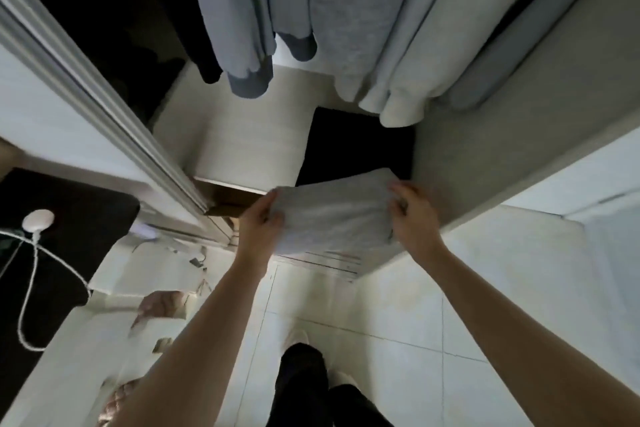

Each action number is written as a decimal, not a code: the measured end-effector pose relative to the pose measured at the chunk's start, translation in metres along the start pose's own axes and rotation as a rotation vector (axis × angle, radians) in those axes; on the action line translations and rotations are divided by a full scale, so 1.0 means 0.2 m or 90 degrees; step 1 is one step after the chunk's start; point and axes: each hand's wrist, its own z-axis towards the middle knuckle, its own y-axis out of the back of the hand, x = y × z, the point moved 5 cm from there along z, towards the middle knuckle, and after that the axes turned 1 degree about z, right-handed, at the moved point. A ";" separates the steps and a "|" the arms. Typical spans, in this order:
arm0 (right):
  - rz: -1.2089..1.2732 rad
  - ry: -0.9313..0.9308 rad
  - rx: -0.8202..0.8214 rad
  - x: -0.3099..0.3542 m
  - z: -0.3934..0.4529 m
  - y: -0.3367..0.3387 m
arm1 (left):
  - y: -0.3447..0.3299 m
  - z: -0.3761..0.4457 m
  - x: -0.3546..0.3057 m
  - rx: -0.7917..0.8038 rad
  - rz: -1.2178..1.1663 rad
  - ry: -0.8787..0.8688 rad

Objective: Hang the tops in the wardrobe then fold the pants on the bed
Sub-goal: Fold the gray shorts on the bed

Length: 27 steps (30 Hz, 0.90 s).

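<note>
We're at the wardrobe opening, both arms out front. Left edge of the opening is the sliding door frame (pixel 114 121), running diagonally down to the floor track; right edge is the wardrobe side panel (pixel 502 149), close beside our right hand (pixel 412 215). Between them the gap is moderate, and the folded grey garment (pixel 332 215) sits in the middle of it, over the front lip of the wardrobe floor. Our left hand (pixel 259 222) grips the garment's left edge, fingers curled under and thumb on top; right hand pinches the right edge the same way, so both are closed on the fabric. Overhead, the hanging tops (pixel 346 17) drop low: pale grey and blue-grey sleeves with darker cuffs, hems ending above the white shelf surface (pixel 235 142) and well above the garment. Behind the garment lies a folded black item (pixel 349 146) on the wardrobe base, just beside the side panel. The garment itself is light grey, folded into a flat rectangle, soft surface, slightly blurred; probably pants, but we can't confirm from the fold. Below us the tiled floor (pixel 398 315) is open to the right. To the left sits a dark surface (pixel 69 218) with a white cable (pixel 31 274) looped across it.
</note>
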 end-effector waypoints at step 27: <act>-0.534 -0.036 0.007 -0.49 0.57 -0.49 | -0.66 0.88 0.34 0.292 0.871 -0.560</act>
